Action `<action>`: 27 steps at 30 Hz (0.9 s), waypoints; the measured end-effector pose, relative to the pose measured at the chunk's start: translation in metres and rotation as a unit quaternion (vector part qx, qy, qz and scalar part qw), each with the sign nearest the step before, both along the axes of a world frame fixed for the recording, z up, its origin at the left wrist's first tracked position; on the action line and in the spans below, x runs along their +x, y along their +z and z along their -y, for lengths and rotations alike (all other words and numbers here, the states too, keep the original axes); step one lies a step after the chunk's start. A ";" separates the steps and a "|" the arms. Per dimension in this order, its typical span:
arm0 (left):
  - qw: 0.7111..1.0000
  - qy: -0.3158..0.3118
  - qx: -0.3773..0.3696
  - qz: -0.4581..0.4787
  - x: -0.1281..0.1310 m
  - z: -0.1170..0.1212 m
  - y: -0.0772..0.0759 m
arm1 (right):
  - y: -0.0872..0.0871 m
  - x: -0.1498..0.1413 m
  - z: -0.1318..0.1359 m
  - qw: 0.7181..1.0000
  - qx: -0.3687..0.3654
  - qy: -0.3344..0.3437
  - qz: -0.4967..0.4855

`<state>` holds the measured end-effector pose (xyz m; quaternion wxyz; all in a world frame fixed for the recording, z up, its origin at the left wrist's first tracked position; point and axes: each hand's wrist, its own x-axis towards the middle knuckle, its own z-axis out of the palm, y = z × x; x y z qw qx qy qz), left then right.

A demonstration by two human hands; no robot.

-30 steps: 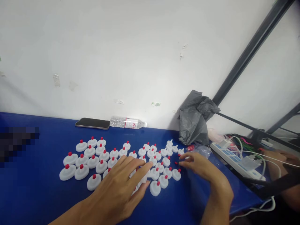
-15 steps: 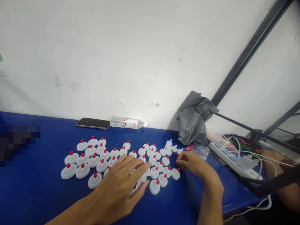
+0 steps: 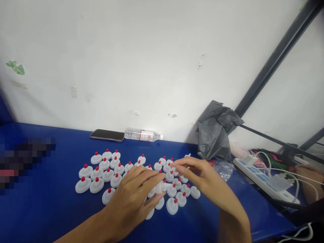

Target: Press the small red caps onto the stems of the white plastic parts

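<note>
My left hand point(image 3: 134, 192) is closed around a small white squeeze bottle point(image 3: 160, 187), its bare nozzle pointing right between thumb and fingers. To the right hovers my right hand point(image 3: 202, 173), its thumb and forefinger drawn together over the bottles; whatever they pinch is too small to make out. Around and below both hands stand many white squeeze bottles with red caps point(image 3: 97, 185), upright in a loose cluster. Some are hidden behind my fingers. At the right edge one white bottle point(image 3: 195, 192) shows no red cap.
At the wall lie a phone point(image 3: 107, 135) and a clear plastic water bottle point(image 3: 143, 134). A grey plastic bag point(image 3: 214, 131) stands at the back right, beside a clear bag point(image 3: 222, 168) and a power strip point(image 3: 265, 182) with cables. Another person's arm point(image 3: 311, 184) shows far right.
My right hand has moved left and slightly up from the cluster's right end, toward my left hand. The bare nozzle now shows in my left hand. The view has shifted slightly left.
</note>
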<state>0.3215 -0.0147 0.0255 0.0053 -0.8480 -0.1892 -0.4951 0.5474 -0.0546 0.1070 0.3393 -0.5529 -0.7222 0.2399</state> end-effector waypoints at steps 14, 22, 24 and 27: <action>0.997 0.056 0.030 0.050 -0.003 0.002 0.001 | -0.003 -0.028 -0.001 0.994 -0.039 0.027 -0.097; 0.996 -0.021 -0.026 0.081 -0.008 0.002 0.001 | -0.001 -0.049 0.006 0.981 -0.041 0.029 -0.188; 0.996 -0.029 -0.027 0.079 -0.009 0.004 0.003 | 0.000 -0.050 0.006 0.979 -0.042 0.033 -0.197; 0.997 -0.030 -0.038 0.063 -0.009 0.006 0.004 | 0.000 -0.049 0.006 0.976 -0.053 0.041 -0.209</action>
